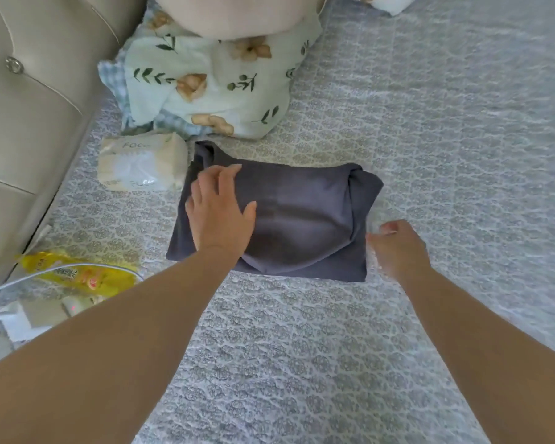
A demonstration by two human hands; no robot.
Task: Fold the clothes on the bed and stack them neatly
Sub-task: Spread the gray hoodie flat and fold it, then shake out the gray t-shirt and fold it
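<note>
Garment [302, 219], folded, lies under flat-fingered left hand [220, 209], its right edge beside loosely curled, blurred right hand [398, 248].

A dark grey garment [289, 219] of soft matt cloth is seen on a bed cover [430, 139] of textured, patterned fabric. The headboard [29, 107] is upholstered in smooth, faintly glossy material. Glossy plastic wrapping is shown by the tissue pack [141, 165] and the yellow packet [77, 274].

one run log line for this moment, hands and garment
left hand: flat on dark folded garment | right hand: blurred at garment's right edge, grip unclear | garment: folded on bed cover
</note>
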